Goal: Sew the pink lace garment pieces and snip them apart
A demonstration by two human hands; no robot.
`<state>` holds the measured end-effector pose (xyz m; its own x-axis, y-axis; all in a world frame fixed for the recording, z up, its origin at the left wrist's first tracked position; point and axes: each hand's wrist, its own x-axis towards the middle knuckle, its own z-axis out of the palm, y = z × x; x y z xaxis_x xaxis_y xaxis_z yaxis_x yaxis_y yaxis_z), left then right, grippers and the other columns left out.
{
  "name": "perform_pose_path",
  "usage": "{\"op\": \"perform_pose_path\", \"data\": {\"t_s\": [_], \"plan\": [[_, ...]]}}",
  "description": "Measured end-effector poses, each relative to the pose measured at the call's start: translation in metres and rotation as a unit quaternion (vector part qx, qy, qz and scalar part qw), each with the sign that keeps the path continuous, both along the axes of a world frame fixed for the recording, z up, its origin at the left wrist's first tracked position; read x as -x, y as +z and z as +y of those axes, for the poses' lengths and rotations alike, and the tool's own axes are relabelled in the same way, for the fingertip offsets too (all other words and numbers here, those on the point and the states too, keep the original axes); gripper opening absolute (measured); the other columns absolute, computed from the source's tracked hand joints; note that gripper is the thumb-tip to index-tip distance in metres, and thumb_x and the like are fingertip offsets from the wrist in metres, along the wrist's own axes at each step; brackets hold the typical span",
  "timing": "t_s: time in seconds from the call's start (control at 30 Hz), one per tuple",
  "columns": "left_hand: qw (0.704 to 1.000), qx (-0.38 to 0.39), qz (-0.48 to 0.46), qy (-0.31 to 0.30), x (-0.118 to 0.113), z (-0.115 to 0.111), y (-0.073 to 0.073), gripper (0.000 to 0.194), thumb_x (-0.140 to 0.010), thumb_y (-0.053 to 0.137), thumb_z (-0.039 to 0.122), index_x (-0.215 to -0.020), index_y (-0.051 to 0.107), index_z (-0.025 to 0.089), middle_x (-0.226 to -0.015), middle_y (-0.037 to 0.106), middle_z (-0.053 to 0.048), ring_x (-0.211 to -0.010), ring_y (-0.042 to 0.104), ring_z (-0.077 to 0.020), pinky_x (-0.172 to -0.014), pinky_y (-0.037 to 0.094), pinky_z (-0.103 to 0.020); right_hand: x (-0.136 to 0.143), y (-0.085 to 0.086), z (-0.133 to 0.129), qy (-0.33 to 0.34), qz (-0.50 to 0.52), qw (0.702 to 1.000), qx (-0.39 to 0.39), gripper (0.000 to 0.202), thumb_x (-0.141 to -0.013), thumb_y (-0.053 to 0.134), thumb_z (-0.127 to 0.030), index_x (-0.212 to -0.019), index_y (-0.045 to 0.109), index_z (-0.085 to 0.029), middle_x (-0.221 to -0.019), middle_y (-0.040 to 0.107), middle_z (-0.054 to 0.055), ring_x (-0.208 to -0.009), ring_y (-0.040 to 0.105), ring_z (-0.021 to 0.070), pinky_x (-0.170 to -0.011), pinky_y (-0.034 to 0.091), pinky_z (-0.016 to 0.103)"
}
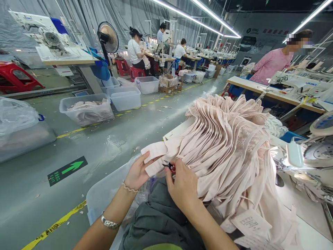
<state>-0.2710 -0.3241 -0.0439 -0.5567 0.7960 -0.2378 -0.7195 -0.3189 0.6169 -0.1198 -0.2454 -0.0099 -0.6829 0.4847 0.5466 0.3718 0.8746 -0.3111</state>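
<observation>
A large heap of pale pink garments (215, 139), layered in many folds, lies across the sewing table and spills toward my lap. My left hand (137, 172) pinches the end of a pale pink fabric band (155, 152) at the heap's left edge, with a second strip end just below it. In my right hand (183, 184) is a small pair of thread snips (170, 166) with dark blades, pointing left at the band. The fingers partly hide the snips' handle. A printed paper label (251, 222) sits on the near side of the heap.
A clear plastic bin (97, 194) stands by my legs on the left. More bins (87, 109) line the floor beyond the yellow tape. A sewing machine (309, 152) is close on my right. A person in pink (272, 66) stands behind the right-hand table; others sit farther back.
</observation>
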Motion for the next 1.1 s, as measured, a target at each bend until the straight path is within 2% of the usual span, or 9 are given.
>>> {"op": "perform_pose_path", "data": {"t_s": [0.17,0.3,0.4,0.53,0.6,0.73,0.8,0.9,1.1], "plan": [[1.000,0.000,-0.002,0.021,-0.016,-0.001,0.008,0.042,-0.085,0.062,0.022,-0.126,0.059,0.016,-0.112,0.072,-0.011,-0.104,0.068,-0.0269,-0.092,0.055,-0.037,0.010,0.006,0.000,-0.032,-0.050,0.998,-0.011,0.008,-0.094,0.051,-0.028,-0.093,0.053,-0.020,-0.077,0.069,0.001,-0.066,0.064,0.0175,-0.053,0.028,0.026],[1.000,-0.009,0.004,0.013,-0.020,0.000,0.003,0.038,-0.082,0.068,0.025,-0.119,0.064,0.016,-0.113,0.072,-0.010,-0.110,0.066,-0.0274,-0.099,0.051,-0.038,0.016,0.006,0.003,-0.052,-0.107,0.992,-0.034,0.007,-0.093,0.053,-0.025,-0.089,0.054,-0.021,-0.073,0.069,0.001,-0.059,0.063,0.0162,-0.050,0.022,0.027],[0.999,-0.015,0.034,-0.029,-0.018,0.000,-0.006,0.041,-0.072,0.079,0.026,-0.110,0.069,0.016,-0.118,0.070,-0.012,-0.118,0.061,-0.0309,-0.105,0.045,-0.040,0.014,0.004,0.007,-0.062,-0.099,0.993,-0.033,0.009,-0.093,0.053,-0.027,-0.087,0.054,-0.021,-0.070,0.069,0.001,-0.059,0.064,0.0166,-0.050,0.021,0.027],[0.987,0.060,0.118,-0.093,-0.010,-0.002,-0.019,0.058,-0.059,0.085,0.007,-0.114,0.069,0.015,-0.124,0.067,-0.015,-0.123,0.056,-0.0321,-0.110,0.039,-0.041,0.006,-0.002,0.012,-0.052,-0.050,0.997,-0.014,0.013,-0.095,0.049,-0.030,-0.088,0.055,-0.020,-0.070,0.068,0.000,-0.061,0.065,0.0167,-0.051,0.025,0.026],[0.990,0.059,0.112,-0.058,-0.005,-0.002,-0.020,0.060,-0.060,0.083,0.008,-0.117,0.067,0.015,-0.120,0.069,-0.015,-0.121,0.058,-0.0313,-0.109,0.040,-0.040,0.002,-0.004,0.012,-0.039,-0.022,0.999,-0.001,0.015,-0.096,0.047,-0.031,-0.091,0.055,-0.020,-0.073,0.069,0.001,-0.064,0.065,0.0166,-0.053,0.028,0.026],[0.999,-0.045,0.020,0.020,-0.001,0.001,-0.010,0.053,-0.078,0.069,0.021,-0.130,0.059,0.015,-0.117,0.070,-0.012,-0.119,0.060,-0.0290,-0.108,0.042,-0.042,-0.001,-0.006,0.008,-0.017,-0.004,0.999,0.027,0.017,-0.096,0.046,-0.033,-0.097,0.055,-0.020,-0.078,0.069,0.002,-0.066,0.065,0.0164,-0.057,0.032,0.025],[0.997,-0.081,-0.010,0.009,-0.003,0.002,-0.002,0.050,-0.085,0.060,0.024,-0.135,0.055,0.017,-0.124,0.067,-0.011,-0.121,0.058,-0.0289,-0.109,0.042,-0.044,-0.001,-0.005,0.004,-0.020,-0.012,0.999,0.025,0.016,-0.095,0.045,-0.033,-0.096,0.055,-0.020,-0.078,0.069,0.002,-0.066,0.065,0.0169,-0.056,0.031,0.025],[0.996,-0.083,-0.020,0.002,-0.008,0.002,0.007,0.049,-0.089,0.056,0.024,-0.136,0.053,0.017,-0.125,0.067,-0.010,-0.121,0.058,-0.0285,-0.108,0.042,-0.043,0.003,0.001,0.001,-0.035,-0.030,0.999,0.009,0.013,-0.095,0.047,-0.031,-0.095,0.054,-0.020,-0.078,0.069,0.002,-0.066,0.065,0.0177,-0.054,0.028,0.026],[0.998,-0.062,0.007,0.021,-0.016,0.000,0.002,0.047,-0.083,0.064,0.021,-0.130,0.059,0.016,-0.120,0.069,-0.011,-0.120,0.058,-0.0298,-0.106,0.045,-0.040,0.019,0.008,0.005,-0.063,-0.101,0.993,-0.024,0.007,-0.094,0.050,-0.027,-0.091,0.054,-0.021,-0.073,0.068,0.001,-0.062,0.065,0.0179,-0.049,0.021,0.027]]}}
